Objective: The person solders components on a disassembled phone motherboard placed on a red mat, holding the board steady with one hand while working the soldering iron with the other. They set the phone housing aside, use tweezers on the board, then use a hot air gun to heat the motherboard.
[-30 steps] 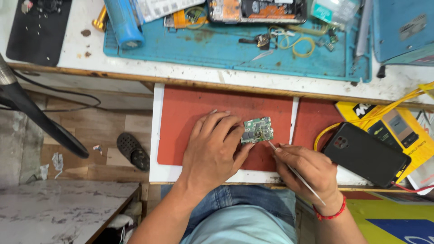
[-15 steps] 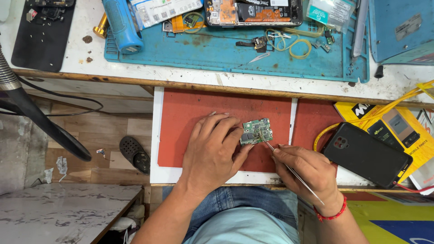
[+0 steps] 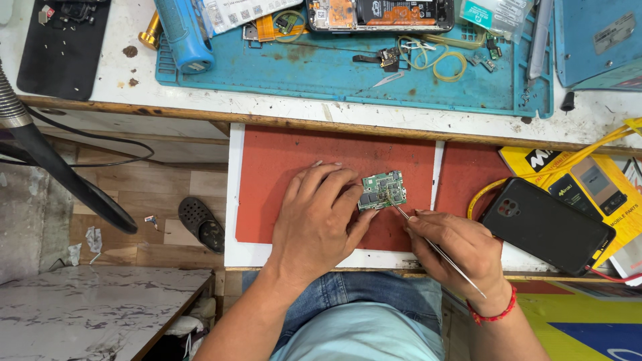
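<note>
Circuit board: the small green circuit board [image 3: 382, 190] lies flat on the red mat [image 3: 294, 160], close to the mat's right edge.
Left hand: the left hand [image 3: 319, 217] rests palm down on the mat just left of the circuit board, its fingers [image 3: 351, 200] pinning the board's left edge.
Right hand: the right hand [image 3: 460, 249] sits below and right of the circuit board, fingers pinched shut around thin metal tweezers [image 3: 428, 242] whose tip touches the board's lower right part.
Open room: bare mat spreads above and left of the circuit board, up to the wooden table [image 3: 134, 100] edge.
Right of board: a white strip, then a second red mat [image 3: 468, 170], and a black phone [image 3: 547, 226] well apart from the circuit board.
Above board: a blue work mat [image 3: 321, 67] crowded with parts.
</note>
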`<state>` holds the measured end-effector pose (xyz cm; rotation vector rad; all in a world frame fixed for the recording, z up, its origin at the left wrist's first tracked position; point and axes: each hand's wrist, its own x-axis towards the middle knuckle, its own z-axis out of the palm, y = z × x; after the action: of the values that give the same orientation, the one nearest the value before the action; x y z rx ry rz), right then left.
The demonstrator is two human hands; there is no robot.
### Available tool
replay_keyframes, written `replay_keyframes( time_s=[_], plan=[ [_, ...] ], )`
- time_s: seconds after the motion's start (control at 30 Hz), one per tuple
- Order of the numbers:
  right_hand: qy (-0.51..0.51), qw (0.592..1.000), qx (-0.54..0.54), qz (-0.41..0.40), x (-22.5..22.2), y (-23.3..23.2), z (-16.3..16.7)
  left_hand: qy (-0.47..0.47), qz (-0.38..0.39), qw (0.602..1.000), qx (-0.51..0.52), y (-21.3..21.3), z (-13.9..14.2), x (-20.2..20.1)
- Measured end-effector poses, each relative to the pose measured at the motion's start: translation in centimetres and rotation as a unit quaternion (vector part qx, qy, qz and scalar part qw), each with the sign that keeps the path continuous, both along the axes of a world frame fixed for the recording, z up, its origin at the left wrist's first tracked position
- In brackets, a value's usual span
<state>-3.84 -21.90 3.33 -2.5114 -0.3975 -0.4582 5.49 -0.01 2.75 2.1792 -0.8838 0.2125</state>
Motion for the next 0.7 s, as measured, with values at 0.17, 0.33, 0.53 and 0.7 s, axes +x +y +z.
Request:
replay_keyframes(
  time_s=[0.17,0.33,0.53,0.7],
  plan=[
    [0.008,1.0,0.009,-0.014,-0.06,0.03,-0.07,0.002,-0.002,1.0,0.002,0.02,0.06,-0.01],
    [0.008,1.0,0.019,-0.006,-0.07,-0.18,-0.13,-0.002,0.0,1.0,0.0,0.05,0.03,-0.03],
    [0.001,1.0,0.006,-0.006,-0.03,0.15,-0.1,0.002,0.001,1.0,0.002,0.06,-0.02,-0.07],
    [0.005,0.999,0.015,0.028,0.43,0.18,-0.02,0.005,0.001,1.0,0.007,0.05,-0.04,-0.06]
  ],
)
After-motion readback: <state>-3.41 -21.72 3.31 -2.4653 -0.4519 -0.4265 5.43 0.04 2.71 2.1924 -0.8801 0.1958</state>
